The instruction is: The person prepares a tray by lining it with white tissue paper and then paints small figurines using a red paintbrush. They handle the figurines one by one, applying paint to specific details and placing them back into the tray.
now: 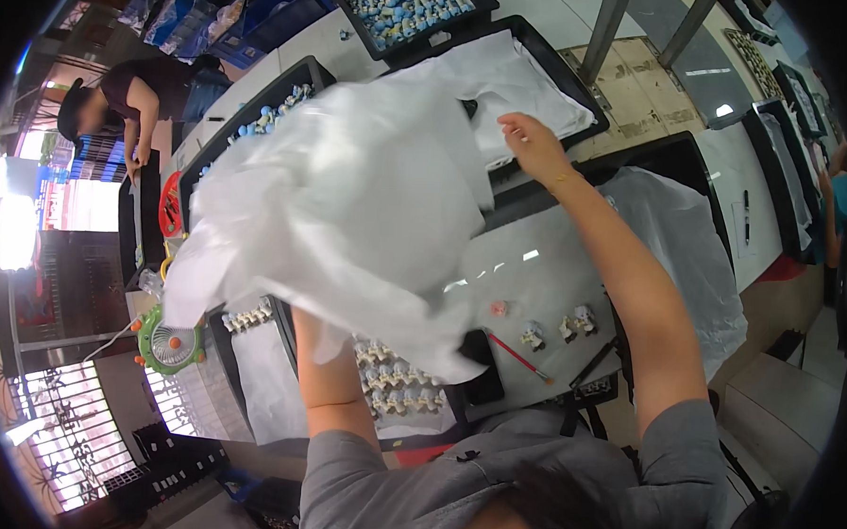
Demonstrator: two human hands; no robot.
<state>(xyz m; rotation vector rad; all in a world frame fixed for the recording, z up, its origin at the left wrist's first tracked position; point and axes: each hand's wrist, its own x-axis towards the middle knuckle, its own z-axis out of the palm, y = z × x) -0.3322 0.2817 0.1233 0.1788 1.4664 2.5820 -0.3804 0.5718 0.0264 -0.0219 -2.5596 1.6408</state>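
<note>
A large, crumpled white sheet, thin and partly blurred, billows over the middle of the table. My left forearm goes up beneath it, so my left hand is hidden and its grip does not show. To the right of the sheet, my right hand is raised with its fingers loosely apart and nothing visible in them. Behind that hand lies a black tray lined with white sheets. Below the billowing sheet, rows of small pale figurines stand partly covered.
A black tray holds many blue-and-white pieces at the back. On the worktop lie a red brush, a dark phone-like slab and a few figurines. A green fan stands left; another person works at far left.
</note>
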